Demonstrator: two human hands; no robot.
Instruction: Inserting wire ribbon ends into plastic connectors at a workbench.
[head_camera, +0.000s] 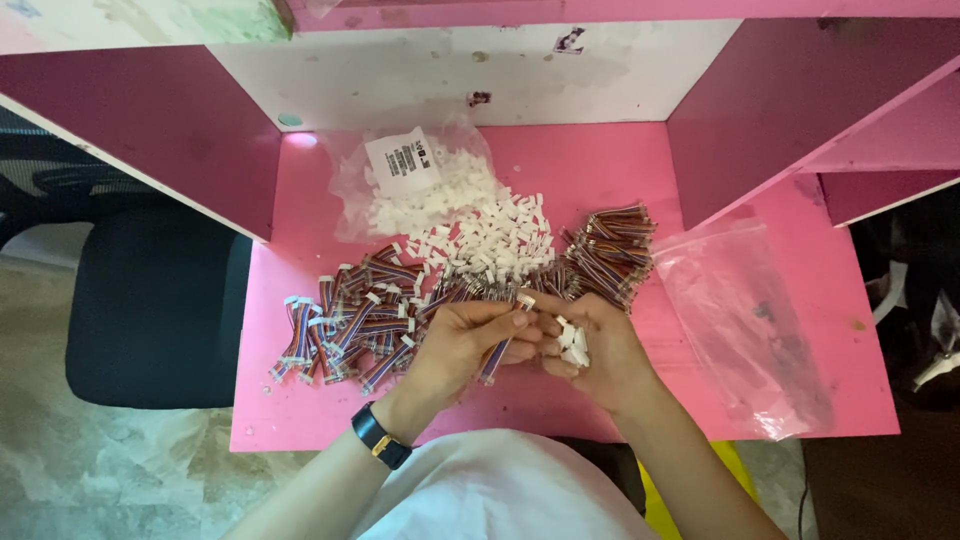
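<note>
Here, at frame centre, the left hand (462, 345) pinches a short multicoloured ribbon cable (496, 356), its long axis tilted from lower left to upper right. The right hand (596, 350) cups white connectors (574, 342), fingers curled. Pink worktop (590, 165), dark chair (155, 305) left.

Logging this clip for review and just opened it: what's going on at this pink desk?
A person sits at a pink desk and works with both hands. The left hand pinches a short multicoloured ribbon cable; the right hand cups several small white plastic connectors and meets the cable's upper end. To the left lies a pile of cables with white ends fitted, behind it loose white connectors spilling from an open bag, to the right a bundle of bare cables and a clear plastic bag.
</note>
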